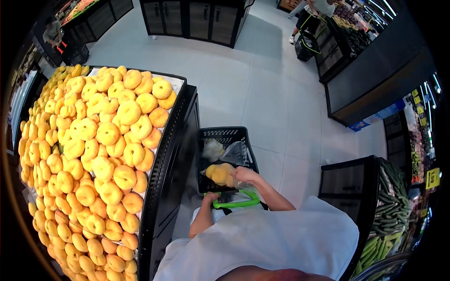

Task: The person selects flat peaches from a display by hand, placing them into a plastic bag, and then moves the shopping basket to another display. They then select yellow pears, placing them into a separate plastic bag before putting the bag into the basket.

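A black shopping basket (251,157) with a green handle (243,201) is in front of my body, beside the fruit stand. My left hand (212,197) is closed around the left end of the handle. Inside the basket, my right hand (241,174) touches a clear bag of yellow flat peaches (219,173), its fingers bent at the bag's right side; exactly how they grip it is hard to make out. Farther back in the basket lie a whitish bagged item (213,150) and a clear plastic bag (236,152).
A large stand of yellow flat peaches (107,133) fills the left, with a black rim (157,187). Green vegetables (389,206) lie on a stand at right. A person (318,9) with a basket (307,46) is at upper right, another (52,33) at upper left.
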Motion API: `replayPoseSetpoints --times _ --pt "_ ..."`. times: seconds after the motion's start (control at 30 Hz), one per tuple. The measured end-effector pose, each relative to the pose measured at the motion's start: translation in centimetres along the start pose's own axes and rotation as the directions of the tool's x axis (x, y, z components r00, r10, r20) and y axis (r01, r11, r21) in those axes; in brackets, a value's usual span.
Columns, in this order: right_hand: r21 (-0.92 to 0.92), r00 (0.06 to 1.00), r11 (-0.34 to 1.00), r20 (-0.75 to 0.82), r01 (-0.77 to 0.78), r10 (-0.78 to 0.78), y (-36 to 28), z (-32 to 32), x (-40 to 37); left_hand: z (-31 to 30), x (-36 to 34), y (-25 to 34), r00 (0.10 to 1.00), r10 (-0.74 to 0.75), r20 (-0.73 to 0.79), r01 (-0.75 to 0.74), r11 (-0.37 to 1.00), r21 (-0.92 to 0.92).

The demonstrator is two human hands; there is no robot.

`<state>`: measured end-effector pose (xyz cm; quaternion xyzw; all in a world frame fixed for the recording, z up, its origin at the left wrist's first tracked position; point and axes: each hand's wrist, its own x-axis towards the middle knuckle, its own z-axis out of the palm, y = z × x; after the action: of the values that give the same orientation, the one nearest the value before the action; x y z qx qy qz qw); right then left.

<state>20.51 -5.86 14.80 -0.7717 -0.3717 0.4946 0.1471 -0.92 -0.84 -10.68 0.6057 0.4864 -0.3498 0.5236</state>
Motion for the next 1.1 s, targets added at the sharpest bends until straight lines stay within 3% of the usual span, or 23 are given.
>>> replayPoseSetpoints --times 0.07,0.13,0.2,0.27,0.33,0.43,0.47,0.53,0.57,0.6,0.67,0.73,0.77,0.8,0.83,0.87,0.9,0.93,0.97,1.0,1.03,1.07,1.1 --pt "0.393 0.992 0.920 0.120 -0.020 -0.030 -3.0 -2.5 -3.6 0.7 2.6 -1.6 0.992 0.006 -0.123 -0.026 0.986 -0.165" --pt "0.503 0.996 0.862 0.084 -0.062 0.022 -6.6 -4.5 -7.7 1.4 4.9 -3.2 0.965 -0.025 -0.261 -0.076 0.926 -0.370" --pt "0.425 0.992 0.905 -0.112 -0.010 0.063 -10.4 -6.2 -11.6 -3.3 -6.2 -0.1 0.997 0.003 -0.080 -0.043 0.863 -0.504" --pt "0.364 0.973 0.929 -0.229 0.068 0.019 -14.2 -7.3 -15.6 -5.6 -9.7 -0.2 0.994 0.046 -0.100 -0.091 0.856 -0.509" --pt "0.430 0.931 0.873 -0.357 0.231 -0.070 -17.1 -6.9 -19.2 -5.8 -8.6 -1.6 0.947 0.124 -0.296 -0.249 0.866 -0.434" --pt "0.414 0.819 0.769 -0.522 0.488 -0.239 -16.3 -7.4 -21.7 -7.9 -12.9 -2.3 0.894 0.229 -0.386 -0.414 0.753 -0.512" --pt "0.398 0.760 0.697 -0.561 0.596 -0.330 -16.3 -7.5 -21.9 -8.4 -14.2 -2.8 0.889 0.264 -0.374 -0.446 0.688 -0.573" --pt "0.483 0.592 0.342 -0.635 0.806 -0.497 -23.4 -2.7 -24.5 -9.8 -18.0 -4.1 0.861 0.380 -0.339 -0.503 0.532 -0.681" --pt "0.700 0.696 -0.012 -0.712 0.714 -0.096 -32.6 4.4 -28.1 -10.4 -20.1 -4.8 0.825 0.470 -0.313 -0.538 0.486 -0.688" --pt "0.715 0.710 -0.003 -0.694 0.699 -0.121 -33.0 5.3 -28.0 -11.1 -22.5 -5.5 0.827 0.454 -0.333 -0.539 0.466 -0.702" --pt "0.601 0.619 0.162 -0.724 0.783 -0.304 -32.1 5.8 -26.9 -11.9 -27.3 -7.2 0.726 0.590 -0.353 -0.589 0.269 -0.762" --pt "0.435 0.516 0.279 -0.699 0.856 -0.495 -30.8 5.2 -25.1 -12.2 -31.4 -9.1 0.576 0.722 -0.383 -0.546 -0.009 -0.837" --pt "0.340 0.462 0.313 -0.665 0.887 -0.587 -30.1 4.7 -23.8 -12.6 -35.1 -10.1 0.546 0.731 -0.411 -0.556 -0.051 -0.830" --pt "0.350 0.471 0.315 -0.644 0.882 -0.603 -29.6 4.1 -22.4 -12.3 -35.3 -10.8 0.447 0.765 -0.464 -0.460 -0.249 -0.852" --pt "0.771 0.570 0.164 -0.291 0.615 -0.768 -29.5 3.6 -20.9 -12.3 -35.6 -12.1 0.378 0.761 -0.527 -0.300 -0.438 -0.847" --pt "0.982 0.434 0.134 0.063 0.135 -0.899 -29.6 3.4 -19.8 -12.3 -35.9 -13.4 0.313 0.737 -0.598 -0.118 -0.595 -0.795" --pt "0.982 0.429 0.151 0.087 0.117 -0.899 -30.6 4.8 -20.0 -12.3 -38.6 -15.1 0.303 0.691 -0.656 -0.100 -0.662 -0.743" --pt "0.931 0.534 0.176 -0.024 0.320 -0.845 -31.5 7.0 -20.7 -12.2 -41.2 -16.9 0.295 0.645 -0.705 -0.081 -0.718 -0.691" --pt "0.834 0.604 0.219 -0.163 0.507 -0.780 -32.5 9.7 -21.5 -12.2 -41.0 -18.5 0.267 0.611 -0.745 -0.166 -0.733 -0.660" --pt "0.694 0.629 0.277 -0.320 0.665 -0.708 -33.2 12.3 -21.9 -11.9 -44.1 -19.4 0.297 0.610 -0.735 -0.101 -0.745 -0.659" --pt "0.090 0.355 0.427 -0.721 0.900 -0.595 -34.3 15.4 -21.0 -11.3 -45.2 -19.9 0.374 0.557 -0.742 -0.109 -0.768 -0.631" --pt "0.091 0.351 0.425 -0.731 0.901 -0.586 -34.6 15.3 -20.7 -10.7 -45.7 -20.1 0.444 0.505 -0.740 -0.121 -0.785 -0.608" --pt "0.369 0.473 0.310 -0.532 0.876 -0.702 -34.7 14.9 -20.4 -10.1 -44.3 -20.5 0.443 0.518 -0.731 -0.124 -0.772 -0.623"
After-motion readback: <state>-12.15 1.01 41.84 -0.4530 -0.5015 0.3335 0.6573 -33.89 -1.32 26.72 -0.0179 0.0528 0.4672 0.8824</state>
